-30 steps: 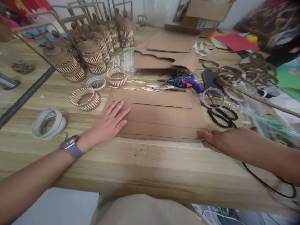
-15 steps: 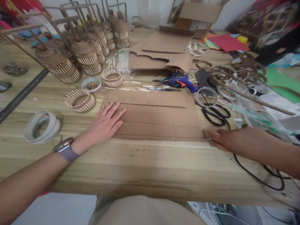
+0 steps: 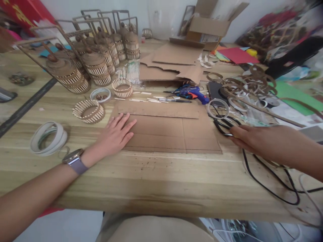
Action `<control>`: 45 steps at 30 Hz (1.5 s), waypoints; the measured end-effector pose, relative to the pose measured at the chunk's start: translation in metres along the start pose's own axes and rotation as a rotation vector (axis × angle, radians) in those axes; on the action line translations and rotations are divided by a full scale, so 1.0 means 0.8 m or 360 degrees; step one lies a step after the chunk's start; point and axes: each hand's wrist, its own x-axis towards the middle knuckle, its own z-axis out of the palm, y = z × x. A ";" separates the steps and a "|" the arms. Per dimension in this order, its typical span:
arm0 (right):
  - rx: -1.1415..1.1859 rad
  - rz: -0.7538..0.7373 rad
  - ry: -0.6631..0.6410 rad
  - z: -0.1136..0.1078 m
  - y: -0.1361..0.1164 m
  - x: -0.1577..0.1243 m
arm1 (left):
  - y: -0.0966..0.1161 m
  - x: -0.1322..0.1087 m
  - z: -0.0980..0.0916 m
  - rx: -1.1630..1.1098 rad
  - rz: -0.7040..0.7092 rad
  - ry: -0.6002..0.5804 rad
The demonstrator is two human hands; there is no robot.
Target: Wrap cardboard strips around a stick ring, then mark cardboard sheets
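My left hand (image 3: 116, 135) lies flat and open on the left end of a brown cardboard sheet (image 3: 171, 131) on the wooden table (image 3: 161, 181). A watch is on that wrist. To the right of the sheet, my right hand (image 3: 252, 140) has its fingers stretched out, and the fingertips reach the handles of black scissors (image 3: 222, 125). It holds nothing that I can see. A narrower cardboard strip (image 3: 158, 109) lies along the sheet's far edge.
A blue glue gun (image 3: 194, 92) and a pen lie behind the sheet. Tape rolls (image 3: 47, 137) and stick-walled rings (image 3: 88, 111) are on the left, with lantern-like models (image 3: 96, 65) behind them. Cardboard rings (image 3: 252, 85) and a black cable (image 3: 267, 185) are at the right.
My right hand left the sheet's near right corner and moved right and away to the scissors. My left hand stayed flat on the sheet.
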 end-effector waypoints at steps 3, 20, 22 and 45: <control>-0.0110 -0.0154 -0.0187 -0.019 -0.044 0.039 | 0.001 -0.001 0.001 -0.0019 -0.0012 0.0027; 0.0017 -0.0761 0.0368 0.001 -0.141 0.065 | -0.005 -0.007 -0.021 -0.0203 0.0179 -0.0119; -0.0105 -0.0780 0.0431 0.010 -0.144 0.061 | -0.006 -0.009 -0.030 -0.0171 0.0272 -0.0219; -0.0274 -0.0803 0.1090 -0.036 -0.131 0.062 | 0.029 -0.023 -0.117 0.0710 0.0441 0.0048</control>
